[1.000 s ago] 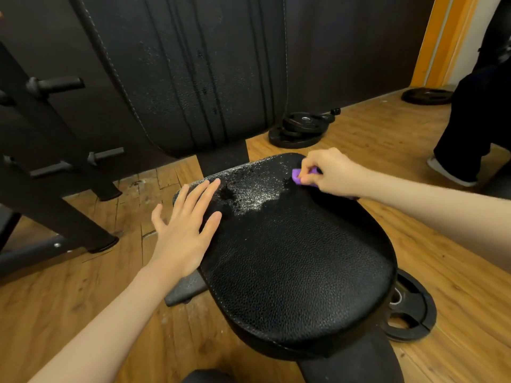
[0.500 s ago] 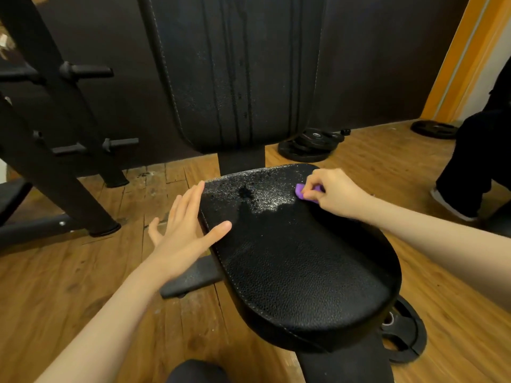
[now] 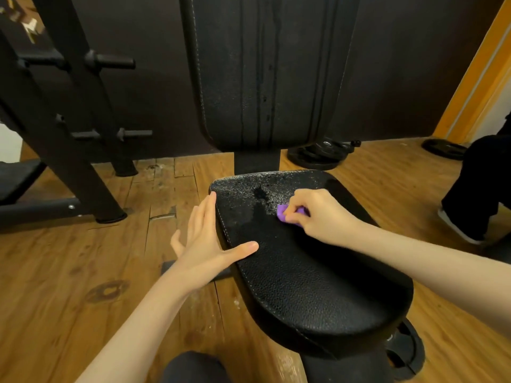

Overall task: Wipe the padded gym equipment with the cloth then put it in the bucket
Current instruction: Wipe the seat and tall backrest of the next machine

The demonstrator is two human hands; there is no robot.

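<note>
Purple cloth (image 3: 293, 212) pinched on black padded seat (image 3: 318, 272), wood-plank floor (image 3: 69, 272) below.
Seat: pebbled leather-look vinyl w/ white stitching, rounded edges; far end speckled w/ wet droplets. Upright backrest pad (image 3: 262, 73) behind, same grain, streaked. Floor warm brown, worn, gaps btwn planks; dark wall (image 3: 387, 64), orange door frame (image 3: 475, 78) at right. Black steel rack (image 3: 69, 120) w/ pegs at left, weight plates (image 3: 318, 154) on floor. Right hand (image 3: 318, 214) curls fingers round cloth, pressed to seat nr far end. Left hand (image 3: 204, 244) spread flat, fingers along seat's left edge, thumb on top.
</note>
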